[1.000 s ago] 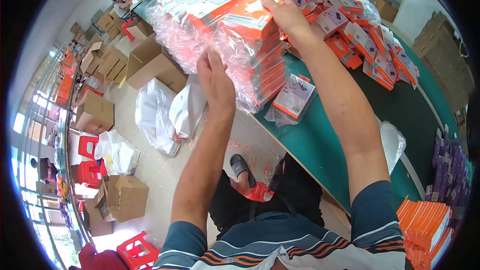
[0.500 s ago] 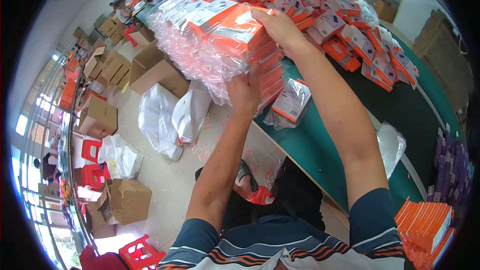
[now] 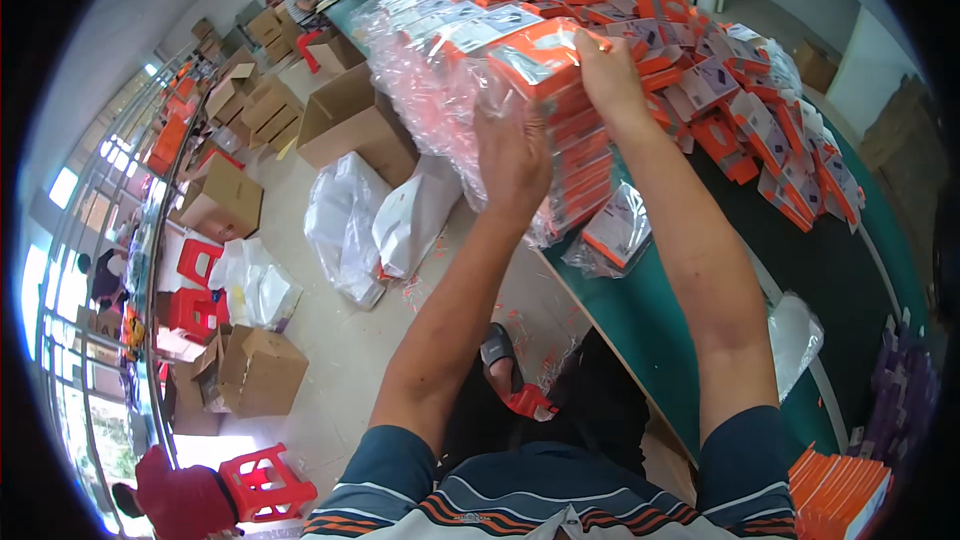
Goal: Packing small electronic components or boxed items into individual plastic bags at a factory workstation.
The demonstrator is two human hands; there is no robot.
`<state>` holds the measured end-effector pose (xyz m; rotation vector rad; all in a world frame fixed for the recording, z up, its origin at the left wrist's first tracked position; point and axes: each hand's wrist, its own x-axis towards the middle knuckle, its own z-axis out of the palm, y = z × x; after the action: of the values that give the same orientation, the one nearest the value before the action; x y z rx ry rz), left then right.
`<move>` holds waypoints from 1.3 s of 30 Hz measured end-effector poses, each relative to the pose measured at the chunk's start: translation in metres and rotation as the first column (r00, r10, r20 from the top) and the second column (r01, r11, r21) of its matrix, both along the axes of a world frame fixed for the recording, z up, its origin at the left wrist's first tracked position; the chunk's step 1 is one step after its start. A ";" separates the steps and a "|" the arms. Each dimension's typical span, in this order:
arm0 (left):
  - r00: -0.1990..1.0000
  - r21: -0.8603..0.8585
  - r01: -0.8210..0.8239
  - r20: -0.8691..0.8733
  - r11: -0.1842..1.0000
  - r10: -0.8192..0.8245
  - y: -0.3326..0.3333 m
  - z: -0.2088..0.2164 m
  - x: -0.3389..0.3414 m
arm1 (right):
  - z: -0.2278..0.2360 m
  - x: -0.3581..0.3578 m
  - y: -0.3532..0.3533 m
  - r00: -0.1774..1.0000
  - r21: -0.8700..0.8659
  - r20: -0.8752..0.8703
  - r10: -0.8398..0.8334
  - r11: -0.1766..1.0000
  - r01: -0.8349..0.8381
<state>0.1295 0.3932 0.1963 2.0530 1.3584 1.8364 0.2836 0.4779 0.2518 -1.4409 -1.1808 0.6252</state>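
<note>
**Two hands on a stack of wrapped orange packets**

At far left we see red stools (image 3: 200,285) and cardboard boxes (image 3: 222,198) on the floor, then white plastic bags (image 3: 385,215) lying beside the table. Next we find the left hand (image 3: 512,155), fingers spread wide and pressed flat against the near face of the stack of packets (image 3: 540,90). This stack, orange packets in clear wrap, sits raised over the near edge of the green table (image 3: 700,340). The right hand (image 3: 608,75) grips its top right side, fingers curled over the upper packets. Below the stack, one loose packet (image 3: 615,235) lies on the table. Further right, a heap of similar packets (image 3: 760,110) covers the tabletop.
</note>
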 end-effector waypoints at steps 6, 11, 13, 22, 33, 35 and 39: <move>0.991 -0.023 -0.105 -0.083 0.994 0.103 0.007 -0.006 0.002 | 0.009 -0.009 -0.003 0.998 -0.053 -0.032 0.047 0.997 -0.049; 0.982 -0.030 -0.136 -0.136 0.990 0.131 -0.007 -0.013 0.000 | 0.002 -0.001 -0.014 0.998 0.040 -0.054 0.044 0.998 -0.042; 0.980 -0.002 -0.158 -0.126 0.987 0.156 -0.012 -0.014 0.000 | -0.002 0.007 -0.016 1.000 0.121 -0.002 -0.020 0.992 0.020; 0.944 0.220 -0.313 -0.037 0.924 0.329 -0.086 -0.046 -0.031 | 0.069 0.076 -0.116 0.991 0.384 0.106 0.078 0.917 -0.113; 0.808 -0.236 0.487 -0.243 0.841 -0.537 -0.196 -0.144 0.065 | -0.091 0.201 -0.445 0.635 0.197 0.656 -0.408 0.904 0.379; 0.675 -0.286 0.617 -0.286 0.733 -0.680 -0.205 -0.142 0.097 | -0.131 0.197 -0.479 0.561 0.128 0.730 -0.390 0.885 0.448; 0.553 -0.309 0.734 -0.246 0.605 -0.796 -0.218 -0.143 0.153 | -0.176 0.184 -0.500 0.437 0.143 0.835 -0.335 0.899 0.415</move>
<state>0.2830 0.1750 0.0537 2.3869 0.4147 0.9413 0.4675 -0.0217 0.0763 -2.1045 -1.4740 -0.4654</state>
